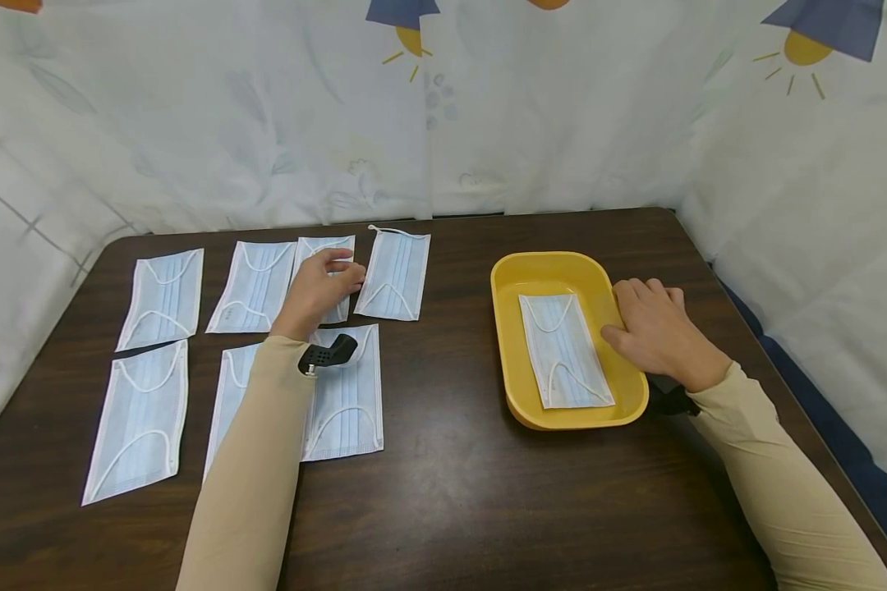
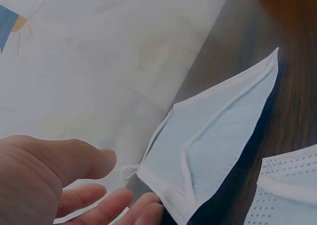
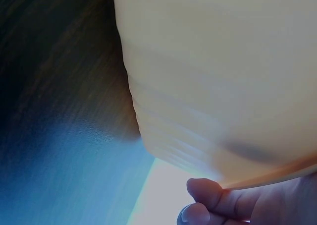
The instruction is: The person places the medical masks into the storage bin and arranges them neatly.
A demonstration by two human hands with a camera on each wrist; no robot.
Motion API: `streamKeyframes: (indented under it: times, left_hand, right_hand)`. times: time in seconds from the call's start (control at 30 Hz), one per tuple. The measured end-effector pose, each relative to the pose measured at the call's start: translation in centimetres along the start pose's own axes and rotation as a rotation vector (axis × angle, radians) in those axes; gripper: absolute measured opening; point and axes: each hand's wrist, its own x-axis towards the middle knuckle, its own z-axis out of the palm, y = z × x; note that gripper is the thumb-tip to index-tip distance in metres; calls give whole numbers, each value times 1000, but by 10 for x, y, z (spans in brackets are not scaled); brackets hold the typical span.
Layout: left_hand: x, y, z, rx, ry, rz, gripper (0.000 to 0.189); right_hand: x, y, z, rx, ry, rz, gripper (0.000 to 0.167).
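My left hand (image 1: 318, 287) hovers over a light-blue face mask (image 1: 337, 310) in the back row, partly hiding it. In the left wrist view its thumb (image 2: 89, 158) stands apart from the loosely bent fingers, which overlap the corner of another mask (image 2: 213, 136). To its right lies the rightmost back mask (image 1: 395, 275). My right hand (image 1: 654, 332) grips the right rim of a yellow plastic tray (image 1: 513, 361), thumb over the edge. One mask (image 1: 567, 353) lies flat inside the tray. In the right wrist view, fingers (image 3: 205, 190) curl at the rim.
More masks lie in two rows on the dark wooden table (image 1: 443, 509): a back left one (image 1: 164, 295), another beside it (image 1: 251, 287), and a front left one (image 1: 139, 419). My left forearm covers part of a front mask (image 1: 229, 386). A white curtain (image 1: 488, 123) hangs behind.
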Motion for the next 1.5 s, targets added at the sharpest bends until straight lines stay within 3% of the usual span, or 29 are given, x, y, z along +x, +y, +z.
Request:
streamKeyframes:
  times: [0.33, 0.8, 1.13, 1.27, 1.5]
  left_hand:
    - [1, 4, 2, 120, -34, 27, 63]
    - [5, 5, 14, 311, 15, 63, 63]
    - [5, 1, 18, 352, 47, 96, 62]
    - [4, 3, 19, 353, 37, 86, 63]
    - [4, 6, 22, 315, 9, 83, 62]
  right_hand:
    - [0, 0, 1, 0, 10, -5, 35]
    - [-1, 0, 0, -2, 7, -1, 34]
    - [0, 0, 0, -1, 18, -8, 27]
    - [0, 1, 0, -5, 28, -19, 21]
    - [0, 1, 0, -6, 24, -20, 25]
